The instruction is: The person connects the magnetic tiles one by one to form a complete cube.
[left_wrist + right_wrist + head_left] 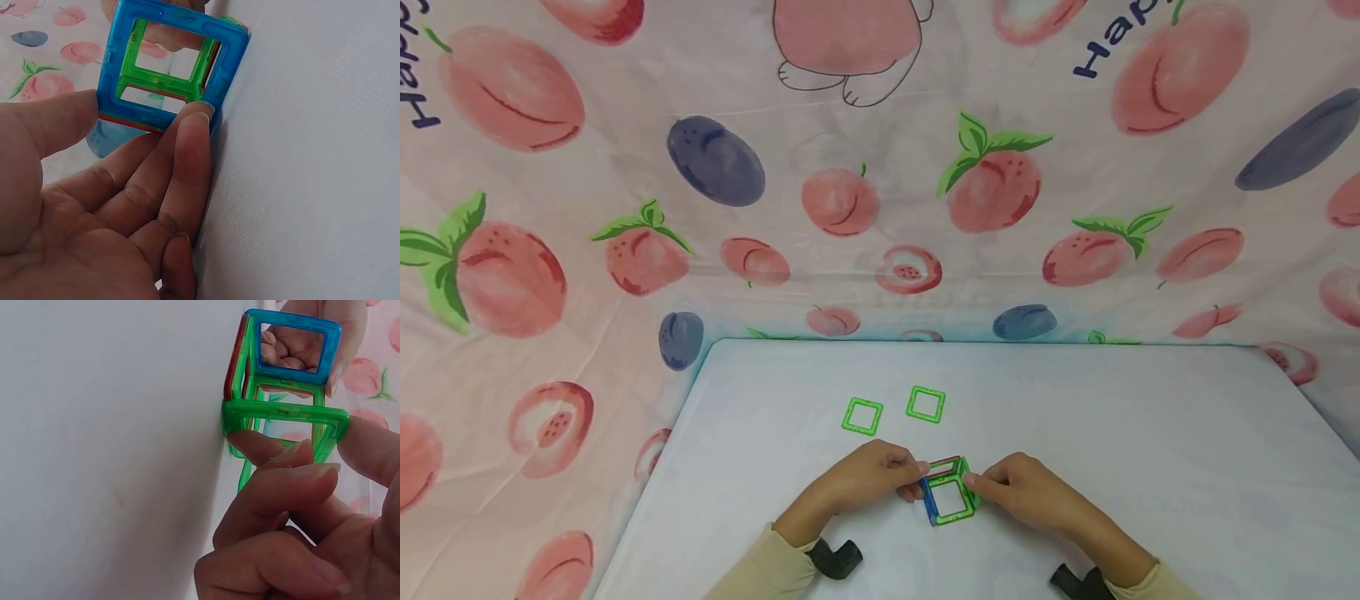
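A small box of see-through magnetic tiles (956,518) stands on the white table between the two hands. Its left side is a blue square tile (111,62), and green tiles (281,411) make up its right side and other faces. Red edging (234,369) shows along one face. The left hand (868,479) holds the blue tile by its edges, thumb on one side and fingertips on the other. From the right, the right hand (1030,492) pinches the green side between thumb and index finger, its other fingers bent below.
Two loose green square tiles, one at left (847,413) and one at right (911,401), lie flat beyond the box. The white table (1150,450) ends at a fruit-print cloth (865,125) behind and at the left. Black wrist mounts (837,559) sit at both sleeves.
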Demonstrator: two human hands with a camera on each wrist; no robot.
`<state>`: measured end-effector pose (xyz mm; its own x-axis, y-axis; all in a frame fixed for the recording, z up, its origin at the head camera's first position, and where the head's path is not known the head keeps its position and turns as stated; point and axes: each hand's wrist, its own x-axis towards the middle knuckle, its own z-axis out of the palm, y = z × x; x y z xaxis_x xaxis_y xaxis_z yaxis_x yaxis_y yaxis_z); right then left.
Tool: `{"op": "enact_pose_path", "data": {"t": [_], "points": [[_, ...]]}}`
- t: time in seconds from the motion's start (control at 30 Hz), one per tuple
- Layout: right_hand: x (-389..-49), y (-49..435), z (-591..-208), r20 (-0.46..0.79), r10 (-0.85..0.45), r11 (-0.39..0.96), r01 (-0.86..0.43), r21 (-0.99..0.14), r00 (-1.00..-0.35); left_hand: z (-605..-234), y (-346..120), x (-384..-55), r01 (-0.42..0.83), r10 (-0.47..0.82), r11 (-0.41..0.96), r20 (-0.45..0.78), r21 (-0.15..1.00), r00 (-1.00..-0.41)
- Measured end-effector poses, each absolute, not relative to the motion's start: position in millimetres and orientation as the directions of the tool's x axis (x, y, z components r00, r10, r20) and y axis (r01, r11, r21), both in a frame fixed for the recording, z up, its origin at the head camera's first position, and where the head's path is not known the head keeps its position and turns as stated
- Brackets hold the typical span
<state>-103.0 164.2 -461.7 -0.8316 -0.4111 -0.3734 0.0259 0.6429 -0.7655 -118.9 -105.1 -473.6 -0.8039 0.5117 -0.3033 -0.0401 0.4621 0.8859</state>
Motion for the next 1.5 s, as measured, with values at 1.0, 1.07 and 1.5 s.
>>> {"op": "enact_pose_path", "data": {"t": [1.0, 1.07, 1.5], "points": [[-105.2, 171.1, -457.3, -0.263, -0.472, 0.622, -0.106, -0.775, -0.841, -470.3, -105.3, -121.5, -0.031, 0.523, 0.479, -0.313, 0.877, -0.793], [-106.6, 171.4, -457.1, -0.236, -0.484, 0.614, -0.135, -0.778, -0.843, -470.9, -105.6, -122.0, -0.029, 0.527, 0.476, -0.312, 0.879, -0.791], [-119.1, 163.8, -453.9, -0.172, -0.439, 0.665, -0.190, -0.722, -0.882, -471.1, -107.7, -124.8, 0.024, 0.573, 0.487, -0.298, 0.873, -0.763]]}}
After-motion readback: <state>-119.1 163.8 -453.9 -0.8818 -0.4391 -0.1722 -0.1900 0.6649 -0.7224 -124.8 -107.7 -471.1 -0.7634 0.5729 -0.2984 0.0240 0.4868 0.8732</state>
